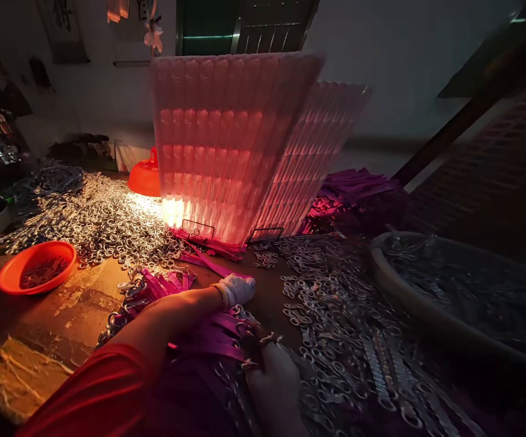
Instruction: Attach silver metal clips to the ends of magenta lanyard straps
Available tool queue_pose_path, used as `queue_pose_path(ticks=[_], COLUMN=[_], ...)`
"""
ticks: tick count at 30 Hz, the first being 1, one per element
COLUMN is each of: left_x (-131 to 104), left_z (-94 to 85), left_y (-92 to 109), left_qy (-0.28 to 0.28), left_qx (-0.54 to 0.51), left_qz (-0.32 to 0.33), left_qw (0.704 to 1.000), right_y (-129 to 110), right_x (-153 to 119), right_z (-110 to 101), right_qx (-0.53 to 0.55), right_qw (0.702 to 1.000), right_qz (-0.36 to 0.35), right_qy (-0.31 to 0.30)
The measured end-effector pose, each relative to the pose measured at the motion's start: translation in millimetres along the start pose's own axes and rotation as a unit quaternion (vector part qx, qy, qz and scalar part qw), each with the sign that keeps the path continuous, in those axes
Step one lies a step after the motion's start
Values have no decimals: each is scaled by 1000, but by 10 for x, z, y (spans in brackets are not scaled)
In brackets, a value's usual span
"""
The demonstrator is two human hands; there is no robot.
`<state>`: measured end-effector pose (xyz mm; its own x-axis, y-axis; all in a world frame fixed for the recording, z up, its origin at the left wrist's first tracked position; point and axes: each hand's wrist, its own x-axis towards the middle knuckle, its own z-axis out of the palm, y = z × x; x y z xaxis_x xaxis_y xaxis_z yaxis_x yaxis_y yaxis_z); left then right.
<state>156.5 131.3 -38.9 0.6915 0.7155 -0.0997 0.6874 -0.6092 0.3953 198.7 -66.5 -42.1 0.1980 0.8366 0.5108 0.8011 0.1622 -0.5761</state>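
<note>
Purple strap (212,263) runs into left hand (239,290), clenched on it; right hand (274,373), grip unclear.

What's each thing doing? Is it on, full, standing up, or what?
Lamp: on.
Red bowl: partly filled.
Plastic sheets: standing up.
Metal pieces: loose, heaped.
Purple strips: piled.
Tub: metal bits inside.
Left hand: gloved, at a strip's end.
Right hand: too dim to tell if closed.

Red sleeve (96,391), white knit glove (239,291)
</note>
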Motion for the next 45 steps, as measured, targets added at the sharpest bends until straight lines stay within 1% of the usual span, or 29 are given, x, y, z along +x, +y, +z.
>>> queue_pose_path(ticks=[3, 5, 6, 8, 10, 12, 14, 17, 20, 22, 23, 24, 26, 27, 28, 29, 30, 32, 33, 35, 37, 40, 43, 45], left_x=[-17, -113, -199, -445, -759, -1082, -1357, -1619, -1731, -1760, -1765, -1765, -1750, -1739, -1727, -1719, -1717, -1735, -1755, -1808, -1859, -1899, -1881, -1847], left_z=[-143, -271, -337, -460, -562, -634, -673, -696, -726, -763, -784, -804, -837, -849, -859, -868, -877, -898, -907, -910, -885, -806, -720, -700], left_y=[19, -12, -42, -120, -197, -238, -230, -164, -101, -72, -61, -52, -41, -40, -41, -44, -47, -51, -53, -57, -72, -114, -148, -160], left_qy=[-10, -15, -18, -28, -35, -29, -15, -3, -7, -7, -3, 4, 29, 48, 64, 70, 65, 41, 36, 54, 79, 90, 79, 60], left_qx=[-88, -155, -192, -272, -348, -409, -455, -502, -527, -521, -503, -472, -374, -319, -275, -251, -254, -313, -345, -369, -339, -266, -221, -208], left_qz=[-41, -53, -56, -60, -64, -71, -83, -94, -94, -83, -73, -54, 10, 48, 81, 103, 107, 74, 51, 21, 23, 43, 56, 70], left_qw=[995, 986, 980, 960, 935, 909, 887, 860, 845, 850, 861, 880, 927, 945, 956, 960, 959, 946, 937, 928, 937, 959, 971, 974], right_y=[9, -7, -25, -84, -168, -271, -386, -559, -690, -738, -752, -759, -765, -768, -775, -788, -808, -865, -899, -959, -996, -1003, -1001, -1017], right_x=[-5, 47, 95, 225, 377, 515, 612, 666, 647, 629, 624, 624, 636, 647, 661, 675, 690, 718, 731, 752, 762, 735, 667, 636], right_z=[-16, -61, -93, -162, -219, -247, -244, -216, -209, -220, -228, -238, -259, -272, -287, -307, -330, -391, -423, -476, -490, -428, -339, -315], right_qx=[12, 18, 15, 1, -18, -36, -56, -112, -188, -231, -248, -261, -274, -276, -278, -279, -278, -264, -253, -237, -241, -269, -293, -305], right_qw=[1000, 999, 998, 995, 991, 990, 986, 979, 968, 958, 953, 949, 945, 944, 944, 944, 944, 945, 944, 936, 925, 913, 903, 896], right_qz=[8, 14, 23, 53, 69, 61, 44, 31, 13, -8, -19, -30, -42, -41, -34, -23, -10, 6, 9, 13, 25, 27, -5, -27], right_qy=[-11, -34, -50, -85, -109, -125, -148, -166, -165, -172, -173, -173, -173, -174, -175, -175, -177, -193, -211, -259, -293, -307, -315, -321])
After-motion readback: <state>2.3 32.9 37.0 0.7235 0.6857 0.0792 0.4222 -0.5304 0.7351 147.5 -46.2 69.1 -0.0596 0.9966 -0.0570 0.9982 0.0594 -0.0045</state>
